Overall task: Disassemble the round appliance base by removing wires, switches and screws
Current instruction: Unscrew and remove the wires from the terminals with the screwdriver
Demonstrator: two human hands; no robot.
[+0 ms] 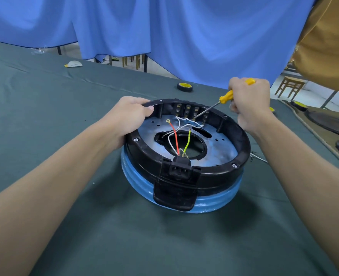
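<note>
While the left hand [128, 118] grips the far-left rim of the round appliance base [220, 172], thumb laid over the top edge and fingers curled down the outer wall, the right hand [250, 102] is wrapped round the yellow handle of a screwdriver [226, 96]. Its shaft slants down and to the left, and the tip sits at the row of switches [188, 110] on the far inner wall of the base.

The base stands open side up near the middle of the worktop [55, 120], which is covered in dark green cloth. A black ring forms its upper part, with a band wrapped in blue film [214, 204] beneath. Inside lies a metal plate [220, 148] with a large central opening.

A red wire [175, 138] and a yellow-green wire [187, 143] rise from behind the black power socket [179, 170] at the near rim. The red wire's ring terminal lies loose on the plate. White wires [181, 124] loop across to the switches. Small screws [136, 139] sit on top of the rim.

Beyond the base a roll of black tape [185, 87] lies flat on the cloth, and a blue curtain [184, 36] hangs behind.
</note>
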